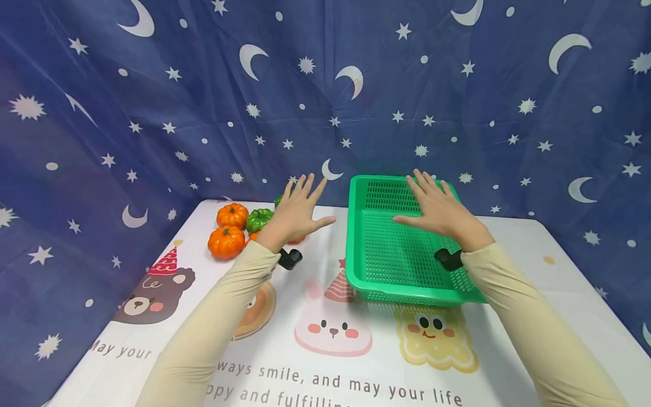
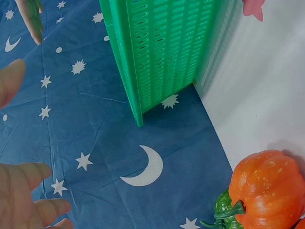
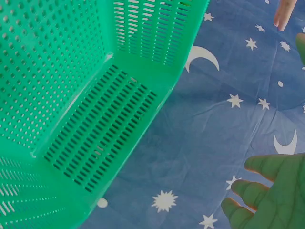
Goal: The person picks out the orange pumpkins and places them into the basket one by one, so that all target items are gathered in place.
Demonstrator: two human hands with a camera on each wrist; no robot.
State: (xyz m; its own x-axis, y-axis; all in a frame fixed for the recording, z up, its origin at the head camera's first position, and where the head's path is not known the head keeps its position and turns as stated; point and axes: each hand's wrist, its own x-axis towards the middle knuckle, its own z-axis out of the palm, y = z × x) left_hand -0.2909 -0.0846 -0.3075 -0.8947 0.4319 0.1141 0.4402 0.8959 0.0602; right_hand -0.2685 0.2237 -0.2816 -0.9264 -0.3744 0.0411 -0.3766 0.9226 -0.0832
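Note:
My left hand (image 1: 296, 213) is held up with fingers spread and nothing in it. In the head view it overlaps a cluster of small toy pumpkins, partly hiding them. Two orange pumpkins (image 1: 226, 242) and a green pumpkin (image 1: 259, 220) show to its left. The left wrist view shows an orange pumpkin (image 2: 267, 188) with a green stem close up. My right hand (image 1: 441, 211), likewise spread and holding nothing, appears over the green plastic basket (image 1: 357, 249). Slotted walls and an inside with nothing in it show in the right wrist view of the basket (image 3: 138, 138).
A white tablecloth (image 1: 277, 362) printed with cartoon animals and lettering covers the table. Behind it hangs a dark blue curtain (image 1: 315, 147) with white moons and stars, which also runs along both sides. A black wrist strap piece (image 1: 291, 259) sits at the left wrist.

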